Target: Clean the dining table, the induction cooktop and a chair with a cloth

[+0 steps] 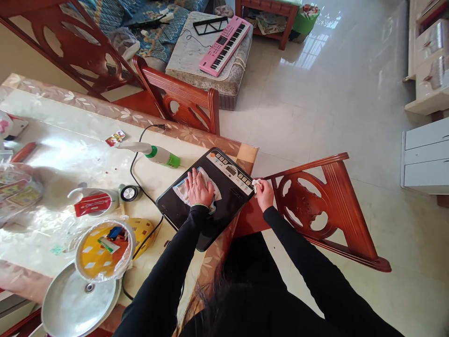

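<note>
A black induction cooker [231, 206] lies on the table, its button panel along the far right side. My left hand [199, 188] is flat on a folded white and blue cloth [214, 183], pressing it to the cooker's top with the fingers stretched out. At the panel's right corner, my right hand [264, 193] pinches a small crumpled white tissue [257, 183]. The tissue touches or nearly touches the cooker's edge; which one I cannot tell. Behind the cooker, a white and green spray bottle [159, 155] lies on its side.
On the table [87, 117] are a black cord [132, 164], a lidded white cup [101, 201], a yellow bin [87, 252] of wrappers and a round metal lid [77, 299]. Wooden chairs [315, 201] stand around it. A pink keyboard [224, 47] rests on a padded seat beyond.
</note>
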Demonstrator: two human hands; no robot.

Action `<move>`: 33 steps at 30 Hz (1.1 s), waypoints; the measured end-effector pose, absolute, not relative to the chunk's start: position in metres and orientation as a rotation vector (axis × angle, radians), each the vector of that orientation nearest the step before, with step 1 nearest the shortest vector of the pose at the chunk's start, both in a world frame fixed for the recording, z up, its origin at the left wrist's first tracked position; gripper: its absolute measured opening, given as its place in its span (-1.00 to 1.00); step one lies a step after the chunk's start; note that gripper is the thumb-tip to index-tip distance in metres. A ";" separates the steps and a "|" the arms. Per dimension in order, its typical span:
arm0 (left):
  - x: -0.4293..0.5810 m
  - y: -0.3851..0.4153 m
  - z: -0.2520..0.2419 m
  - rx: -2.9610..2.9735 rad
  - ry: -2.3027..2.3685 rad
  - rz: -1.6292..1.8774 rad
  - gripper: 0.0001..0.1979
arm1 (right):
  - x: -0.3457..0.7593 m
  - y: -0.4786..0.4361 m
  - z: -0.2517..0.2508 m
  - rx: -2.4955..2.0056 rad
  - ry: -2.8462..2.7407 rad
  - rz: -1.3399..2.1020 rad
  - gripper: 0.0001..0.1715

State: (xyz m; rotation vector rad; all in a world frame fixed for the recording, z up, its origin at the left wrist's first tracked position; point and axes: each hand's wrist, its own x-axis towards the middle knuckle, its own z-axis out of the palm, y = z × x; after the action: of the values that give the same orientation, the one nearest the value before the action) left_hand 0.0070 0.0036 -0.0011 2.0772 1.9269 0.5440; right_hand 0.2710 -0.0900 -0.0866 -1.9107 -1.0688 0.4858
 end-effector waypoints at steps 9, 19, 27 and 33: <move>0.006 0.004 -0.003 2.096 1.940 0.557 -0.40 | 0.293 -0.102 -0.079 -1.812 -0.730 0.841 -0.59; 0.004 0.004 -0.006 2.114 1.931 0.562 -0.38 | 0.327 -0.129 -0.036 -1.258 -0.368 1.449 -0.57; 0.006 0.004 -0.003 2.086 1.934 0.584 -0.38 | 0.321 -0.115 -0.027 -1.194 -0.380 1.547 -0.64; 0.006 0.004 -0.002 2.080 1.939 0.552 -0.38 | 0.315 -0.085 -0.057 -1.668 -0.536 1.106 -0.51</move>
State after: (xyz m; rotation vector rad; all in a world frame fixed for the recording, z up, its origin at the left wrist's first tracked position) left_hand 0.0058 0.0038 -0.0021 2.0796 1.9394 0.5518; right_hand 0.3155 -0.0845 -0.0567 -1.6679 -0.5364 1.1058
